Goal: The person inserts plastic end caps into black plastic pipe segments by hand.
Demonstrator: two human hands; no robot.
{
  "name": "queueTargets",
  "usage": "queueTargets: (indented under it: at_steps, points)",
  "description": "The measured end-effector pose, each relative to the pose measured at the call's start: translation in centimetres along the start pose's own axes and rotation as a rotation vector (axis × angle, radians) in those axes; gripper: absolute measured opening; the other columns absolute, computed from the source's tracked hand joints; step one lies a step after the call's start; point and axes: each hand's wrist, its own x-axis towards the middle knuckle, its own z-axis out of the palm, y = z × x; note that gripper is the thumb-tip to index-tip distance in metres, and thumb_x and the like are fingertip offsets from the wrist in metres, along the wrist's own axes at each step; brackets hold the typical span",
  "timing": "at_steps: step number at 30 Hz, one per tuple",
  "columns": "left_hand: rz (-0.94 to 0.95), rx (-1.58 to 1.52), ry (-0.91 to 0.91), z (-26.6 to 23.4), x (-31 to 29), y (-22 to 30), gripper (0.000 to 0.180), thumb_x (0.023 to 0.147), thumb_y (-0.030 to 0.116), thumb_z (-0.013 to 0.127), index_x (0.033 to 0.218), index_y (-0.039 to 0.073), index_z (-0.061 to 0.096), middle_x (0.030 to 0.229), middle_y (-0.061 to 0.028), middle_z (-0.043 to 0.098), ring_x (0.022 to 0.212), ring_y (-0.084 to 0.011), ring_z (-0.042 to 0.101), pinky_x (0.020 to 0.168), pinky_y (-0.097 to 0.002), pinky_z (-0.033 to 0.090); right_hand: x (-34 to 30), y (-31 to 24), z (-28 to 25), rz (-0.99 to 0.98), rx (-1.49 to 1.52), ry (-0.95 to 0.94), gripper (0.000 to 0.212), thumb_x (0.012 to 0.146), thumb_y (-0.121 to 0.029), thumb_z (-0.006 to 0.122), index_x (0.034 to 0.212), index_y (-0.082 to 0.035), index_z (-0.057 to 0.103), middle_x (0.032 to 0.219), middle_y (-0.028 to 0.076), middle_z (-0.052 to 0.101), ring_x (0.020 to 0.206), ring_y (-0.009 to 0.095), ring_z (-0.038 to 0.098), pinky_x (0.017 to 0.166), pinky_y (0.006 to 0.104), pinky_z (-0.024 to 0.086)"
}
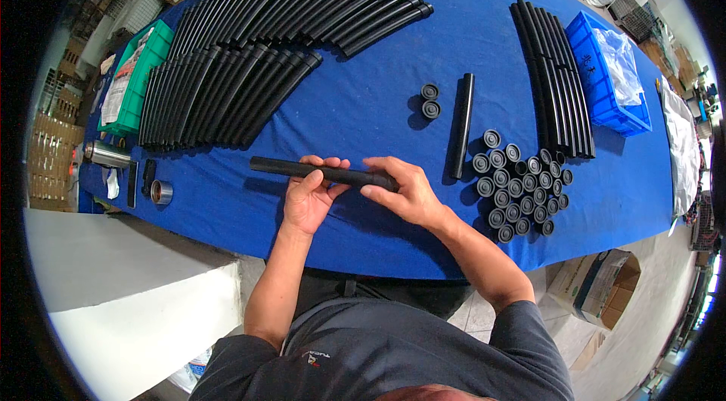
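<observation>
A black tube lies level across both my hands, above the near middle of the blue-covered table. Around its middle, my left hand has its thumb on top and its fingers behind. My right hand grips the right end, covering most of it, so whether a cap sits there is hidden. Right of my hands, another black tube lies on the cloth, with two round black caps beside it. A cluster of several round black caps is spread farther right.
Capped black tubes lie in rows at the left and far side. Plain black tubes are stacked at the right, by a blue bin. A green bin stands at the left edge, near a tape roll.
</observation>
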Motion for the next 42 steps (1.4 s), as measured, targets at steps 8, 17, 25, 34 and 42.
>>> queueTargets:
  at_steps: [8,17,25,34,42]
  points:
    - [0.002,-0.002,0.025,0.1,-0.1,0.1,0.019,0.094,0.006,0.061,0.113,0.006,0.060,0.119,-0.0188,0.065,0.122,-0.0355,0.057,0.094,-0.0531,0.056,-0.3,-1.3,-0.3,0.107,0.153,-0.019,0.034,0.084,-0.017,0.073,0.112,0.001,0.065,0.091,0.015,0.065,0.082,0.029,0.066,0.073,0.0353,0.053]
    - [0.001,0.002,0.026,0.0,-0.2,0.1,0.020,0.093,0.007,0.063,0.113,0.006,0.061,0.118,-0.0185,0.065,0.122,-0.0355,0.057,0.096,-0.0537,0.055,-0.1,-0.8,-0.6,0.165,0.189,-0.085,0.037,0.083,-0.016,0.073,0.114,0.000,0.063,0.097,0.016,0.064,0.086,0.033,0.065,0.076,0.0379,0.052]
    - [0.003,-0.016,0.037,-0.1,0.0,0.2,0.019,0.093,0.006,0.063,0.112,0.007,0.061,0.119,-0.0183,0.065,0.121,-0.0354,0.058,0.095,-0.0533,0.056,0.2,0.0,-0.5,-0.191,-0.033,0.038,0.035,0.088,-0.019,0.070,0.115,0.002,0.063,0.089,0.013,0.067,0.078,0.025,0.067,0.070,0.0341,0.053]
    - [-0.002,-0.024,0.044,0.1,-0.2,0.2,0.020,0.093,0.005,0.062,0.113,0.006,0.061,0.119,-0.0180,0.065,0.123,-0.0355,0.056,0.095,-0.0524,0.056,-0.2,-1.0,-0.4,0.124,0.169,-0.071,0.038,0.085,-0.016,0.072,0.117,0.000,0.062,0.101,0.017,0.064,0.090,0.031,0.066,0.079,0.0384,0.053]
    - [0.015,-0.016,0.036,0.0,-0.1,0.0,0.019,0.093,0.004,0.062,0.112,0.007,0.061,0.118,-0.0178,0.065,0.121,-0.0356,0.058,0.095,-0.0515,0.056,0.2,-0.3,0.0,-0.554,-0.252,0.167,0.036,0.087,-0.018,0.071,0.118,0.000,0.064,0.092,0.015,0.067,0.080,0.023,0.068,0.072,0.0358,0.053]
